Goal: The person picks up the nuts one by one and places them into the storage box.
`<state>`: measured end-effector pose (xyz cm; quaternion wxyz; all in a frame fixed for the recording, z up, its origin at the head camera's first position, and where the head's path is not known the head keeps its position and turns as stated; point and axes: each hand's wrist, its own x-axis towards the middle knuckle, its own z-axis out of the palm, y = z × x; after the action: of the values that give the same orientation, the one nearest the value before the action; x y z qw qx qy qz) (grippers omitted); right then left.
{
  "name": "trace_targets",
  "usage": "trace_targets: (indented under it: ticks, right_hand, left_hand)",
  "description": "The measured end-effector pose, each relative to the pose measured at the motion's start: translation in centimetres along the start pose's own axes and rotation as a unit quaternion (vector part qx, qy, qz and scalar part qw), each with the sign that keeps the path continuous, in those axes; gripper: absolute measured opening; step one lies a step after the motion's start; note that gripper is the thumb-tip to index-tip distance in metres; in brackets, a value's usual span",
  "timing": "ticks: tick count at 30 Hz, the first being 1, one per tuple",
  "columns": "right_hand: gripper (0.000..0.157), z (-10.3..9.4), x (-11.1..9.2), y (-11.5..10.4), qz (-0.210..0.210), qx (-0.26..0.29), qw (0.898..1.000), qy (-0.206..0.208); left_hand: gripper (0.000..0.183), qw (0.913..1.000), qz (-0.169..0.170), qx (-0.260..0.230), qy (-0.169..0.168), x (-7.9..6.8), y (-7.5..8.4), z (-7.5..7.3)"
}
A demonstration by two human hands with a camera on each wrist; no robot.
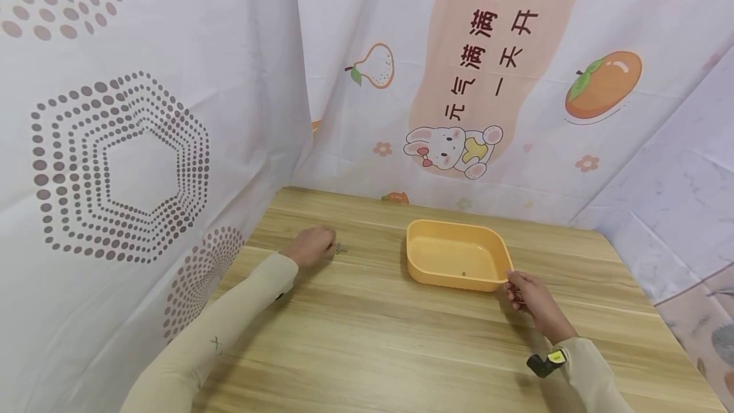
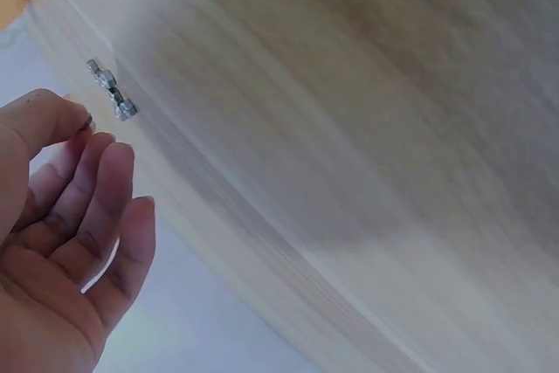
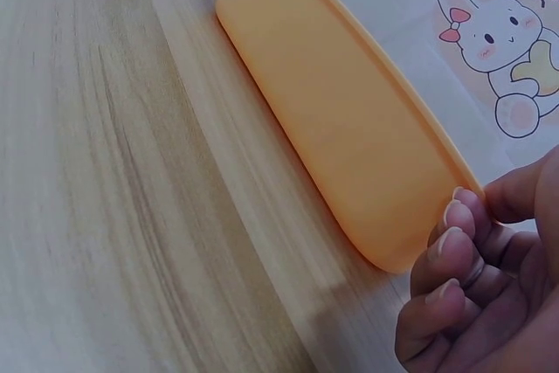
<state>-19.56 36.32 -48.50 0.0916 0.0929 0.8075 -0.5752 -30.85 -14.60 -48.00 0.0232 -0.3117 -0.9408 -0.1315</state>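
My left hand [image 1: 311, 246] is at the table's far left, and in the left wrist view its thumb and index finger pinch a small metal piece [image 2: 87, 121], mostly hidden by the fingertips. Right beside them lies a short cluster of small silvery metal nuts [image 2: 111, 89] on the wood. With thumb and fingers, my right hand [image 1: 534, 301] grips the rim of a yellow-orange plastic tray [image 1: 453, 283] at its near right corner. One small metal piece [image 1: 464, 273] lies on the tray's floor, near the front wall.
The wooden table [image 1: 355, 336] ends at a printed cloth curtain [image 1: 355, 139] at the back. Another patterned cloth [image 1: 241, 113] hangs close along the left side, next to my left arm. A black strap device with a yellow label [image 1: 547, 362] sits on my right wrist.
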Motion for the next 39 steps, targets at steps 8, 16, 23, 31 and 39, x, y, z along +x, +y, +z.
trace_targets:
  ticks: [8,16,23,31,39]
  right_hand:
    - [0.047,0.0,0.2,0.1,0.004,0.003,1.0,0.0]
    - [0.047,0.0,0.2,0.2,0.003,-0.001,1.0,-0.003]
    - [0.05,0.0,0.0,0.1,0.003,0.003,1.0,-0.004]
    - [0.051,-0.1,0.0,0.0,-0.003,0.001,1.0,-0.005]
    - [0.051,-0.1,0.0,0.0,-0.005,0.001,1.0,-0.008]
  left_hand:
    - [0.013,1.0,-0.005,-0.003,0.008,0.1,0.6,-0.1]
    - [0.01,0.9999,0.001,-0.01,0.014,0.2,0.7,0.1]
    - [0.012,0.9998,0.004,-0.009,0.018,0.5,0.7,0.2]
    - [0.011,0.9998,0.002,-0.014,0.016,0.9,1.3,-0.3]
    - [0.009,0.9994,0.008,-0.003,0.033,1.2,2.0,-0.7]
